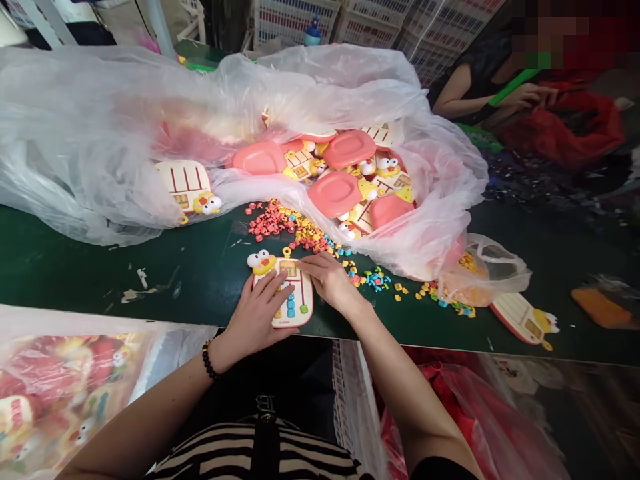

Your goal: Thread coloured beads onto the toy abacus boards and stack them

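Observation:
A cream and red toy board (297, 319) with a duck head, big white eyes and slotted tracks lies at the table's near edge. My left hand (257, 308) grips it from the left, fingers spread over its face and thumb along the bottom edge. Blue pieces (291, 305) sit in one track, and a green piece (304, 309) is at the foot of the right track. At the board's upper right, my right hand (330, 279) has its fingertips pinched together; what they hold is too small to make out. Loose red pieces (267, 221) and yellow pieces (306, 230) lie just beyond.
A large clear plastic bag (300, 73) full of similar boards spreads across the green table (200, 267). A small bag of yellow pieces (467, 262) and another board (520, 319) lie right. Across the table, a co-worker's hand (530, 95) is near red plastic. Crates (295, 20) stand behind.

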Demonstrator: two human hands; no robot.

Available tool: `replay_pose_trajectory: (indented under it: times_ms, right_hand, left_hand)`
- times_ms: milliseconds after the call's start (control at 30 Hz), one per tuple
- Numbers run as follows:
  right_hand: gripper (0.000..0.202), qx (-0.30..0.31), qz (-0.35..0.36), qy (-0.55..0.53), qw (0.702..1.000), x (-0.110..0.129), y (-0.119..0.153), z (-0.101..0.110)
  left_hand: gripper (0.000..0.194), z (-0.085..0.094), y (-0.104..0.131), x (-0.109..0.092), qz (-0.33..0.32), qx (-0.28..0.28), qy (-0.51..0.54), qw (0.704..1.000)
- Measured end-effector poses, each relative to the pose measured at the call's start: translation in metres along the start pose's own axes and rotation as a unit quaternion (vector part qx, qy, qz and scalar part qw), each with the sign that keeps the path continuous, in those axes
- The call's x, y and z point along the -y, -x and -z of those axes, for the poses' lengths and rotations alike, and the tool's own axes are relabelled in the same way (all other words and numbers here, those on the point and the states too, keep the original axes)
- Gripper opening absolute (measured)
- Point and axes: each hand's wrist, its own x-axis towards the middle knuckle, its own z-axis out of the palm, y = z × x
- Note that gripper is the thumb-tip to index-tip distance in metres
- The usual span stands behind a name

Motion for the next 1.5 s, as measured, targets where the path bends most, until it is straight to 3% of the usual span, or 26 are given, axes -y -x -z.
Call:
replay_pose_trajectory:
  times_ms: [100, 200, 467, 600, 667, 733, 833, 900, 967, 1067, 1167, 1300, 1500]
  right_hand:
    - [0.031, 0.02, 0.019, -0.013, 1.0, 0.0, 0.005, 0.005]
    - [0.034, 0.0, -0.004, -0.004, 1.0, 0.0, 0.007, 0.008]
    - [0.027, 0.002, -0.009, 0.074, 0.997, 0.005, 0.004, -0.009]
    - [0.023, -0.015, 0.014, 0.007, 1.0, 0.018, 0.013, -0.006]
    - [0.026, -0.034, -0.016, -0.055, 0.998, 0.021, 0.017, -0.001]
    - [0.025, -0.091, -0.104, -0.119, 0.983, 0.02, 0.017, 0.002]
    - [0.019, -0.172, -0.247, -0.248, 0.921, 0.012, 0.008, -0.004]
    - [0.022, -0.178, -0.283, -0.335, 0.881, 0.006, -0.002, -0.015]
    - [0.021, -0.172, -0.277, -0.369, 0.871, 0.003, -0.009, -0.027]
    - [0.015, -0.162, -0.235, -0.3, 0.91, 0.006, -0.013, -0.037]
    - [0.022, -0.158, -0.2, -0.182, 0.95, 0.013, -0.008, -0.039]
    - [0.031, -0.131, -0.178, -0.108, 0.969, 0.017, 0.003, -0.039]
    - [0.063, -0.02, -0.128, -0.019, 0.991, 0.014, 0.005, -0.038]
  left_hand:
    - [0.066, 0.0, 0.0, 0.0, -0.002, 0.005, 0.004, 1.0]
    - [0.066, 0.0, -0.001, -0.001, 0.001, 0.006, 0.004, 1.0]
    - [0.063, 0.002, -0.002, -0.002, 0.002, 0.009, 0.008, 1.0]
    - [0.067, 0.001, -0.003, -0.002, 0.008, 0.008, 0.01, 1.0]
    - [0.068, 0.0, -0.002, -0.002, 0.007, 0.006, 0.011, 1.0]
    - [0.067, 0.0, -0.002, -0.002, 0.003, 0.005, 0.012, 1.0]
    - [0.065, 0.0, -0.001, -0.002, 0.002, 0.001, 0.012, 1.0]
    - [0.065, 0.0, -0.001, -0.001, 0.003, 0.001, 0.011, 1.0]
    - [0.065, 0.0, -0.002, -0.002, 0.003, 0.003, 0.01, 1.0]
    - [0.064, 0.0, -0.002, -0.002, 0.005, 0.002, 0.01, 1.0]
    - [0.064, 0.0, -0.002, -0.003, 0.007, -0.001, 0.014, 1.0]
    - [0.064, -0.001, -0.002, -0.002, 0.007, 0.0, 0.015, 1.0]
    - [0.061, 0.0, -0.001, 0.0, -0.004, 0.003, 0.015, 1.0]
